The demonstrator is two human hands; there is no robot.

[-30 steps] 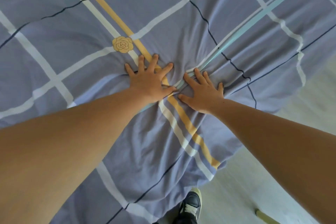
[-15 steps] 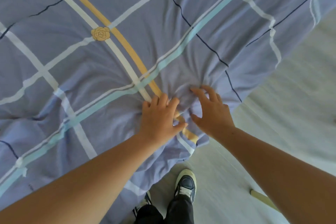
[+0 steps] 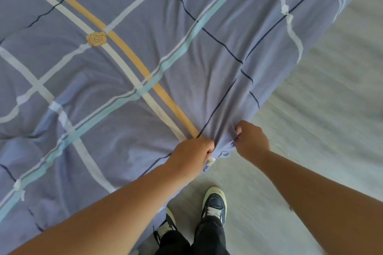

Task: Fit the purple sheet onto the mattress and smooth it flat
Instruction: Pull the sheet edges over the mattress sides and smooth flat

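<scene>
Both our bare arms reach forward and converge, forearms angled inward toward each other. Our left hand (image 3: 192,154) is curled into a fist, back of the hand up, and grips a bunch of the purple sheet (image 3: 224,141) at its thumb side. Our right hand (image 3: 251,141) sits just beside it, slightly further forward, fingers curled and pinching the same gathered fold. Only that narrow fold separates the two hands.

single head-worn wide-angle view, facing forward and steeply down, close onto the corner of the purple sheet (image 3: 219,97) gripped by left hand (image 3: 192,151) and right hand (image 3: 251,141); shoes (image 3: 214,205) and floor (image 3: 310,130) below that corner.
</scene>
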